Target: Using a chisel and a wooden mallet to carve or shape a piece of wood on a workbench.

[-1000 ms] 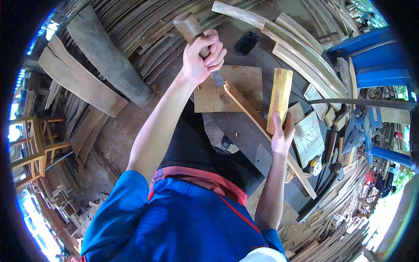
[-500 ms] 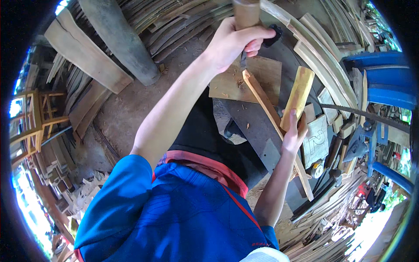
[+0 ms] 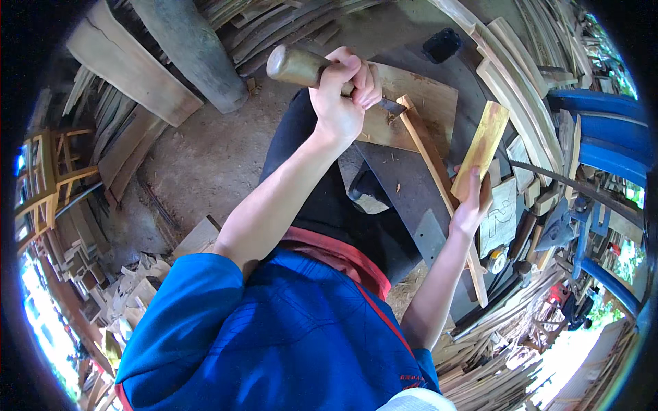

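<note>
My left hand (image 3: 346, 96) is wrapped around the wooden handle of a chisel (image 3: 296, 65). The handle tilts out to the left, and the blade meets or nearly meets the far end of a long narrow wooden strip (image 3: 433, 162). That strip slants across a plywood board (image 3: 384, 133) and the dark bench top (image 3: 387, 171) toward my right forearm. A yellowish wooden block (image 3: 482, 144) is gripped at its near end by my right hand (image 3: 473, 205), just above the strip. My right hand hides part of the strip.
Small wood shavings lie on the board. On the right are a tape measure (image 3: 496, 262), a marked pale board (image 3: 498, 216), a saw blade (image 3: 576, 179) and a blue clamp (image 3: 582, 233). A black container (image 3: 441, 45) stands beyond the board. Stacked planks (image 3: 524, 116) surround the bench.
My left hand has come nearer and tipped the chisel from upright to slanting left. The black container, partly behind that hand before, now shows fully. My right hand still grips the block.
</note>
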Action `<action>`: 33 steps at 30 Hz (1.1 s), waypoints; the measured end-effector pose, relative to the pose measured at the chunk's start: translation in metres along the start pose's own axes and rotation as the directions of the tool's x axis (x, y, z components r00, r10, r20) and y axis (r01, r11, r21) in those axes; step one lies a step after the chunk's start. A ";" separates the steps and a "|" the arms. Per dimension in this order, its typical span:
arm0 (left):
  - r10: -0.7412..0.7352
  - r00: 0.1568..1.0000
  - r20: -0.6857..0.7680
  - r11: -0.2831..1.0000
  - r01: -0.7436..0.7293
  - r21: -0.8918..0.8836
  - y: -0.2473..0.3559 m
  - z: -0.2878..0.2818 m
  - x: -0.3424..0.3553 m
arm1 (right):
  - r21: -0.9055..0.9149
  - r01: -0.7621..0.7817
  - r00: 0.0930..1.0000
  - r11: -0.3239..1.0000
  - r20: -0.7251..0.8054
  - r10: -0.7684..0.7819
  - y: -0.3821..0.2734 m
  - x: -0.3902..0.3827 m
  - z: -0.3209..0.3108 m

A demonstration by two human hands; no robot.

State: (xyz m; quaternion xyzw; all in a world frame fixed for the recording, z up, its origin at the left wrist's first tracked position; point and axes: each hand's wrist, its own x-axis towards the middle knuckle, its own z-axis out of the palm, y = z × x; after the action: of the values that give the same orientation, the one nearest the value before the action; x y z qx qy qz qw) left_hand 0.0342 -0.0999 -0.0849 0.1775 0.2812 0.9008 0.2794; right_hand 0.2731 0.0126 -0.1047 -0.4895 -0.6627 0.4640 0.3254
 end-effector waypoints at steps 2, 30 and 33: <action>0.025 0.994 0.103 1.000 -0.026 0.004 0.000 -0.007 -0.002 | 0.046 -0.029 0.999 0.999 0.033 0.027 -0.007 -0.001 0.002; -0.172 0.956 0.237 0.972 0.126 0.198 -0.014 0.032 0.063 | -0.121 0.143 0.989 0.982 -0.011 -0.146 -0.009 0.030 0.003; -0.286 0.958 0.028 0.917 0.265 0.297 -0.022 0.046 0.077 | -0.158 0.168 0.985 0.973 -0.004 -0.170 -0.006 0.030 0.002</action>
State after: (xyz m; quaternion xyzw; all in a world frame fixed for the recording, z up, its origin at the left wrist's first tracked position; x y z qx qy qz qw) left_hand 0.0047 -0.0194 -0.0496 0.2072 0.4224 0.7944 0.3841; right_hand 0.2598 0.0400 -0.1006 -0.4595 -0.7336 0.3765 0.3299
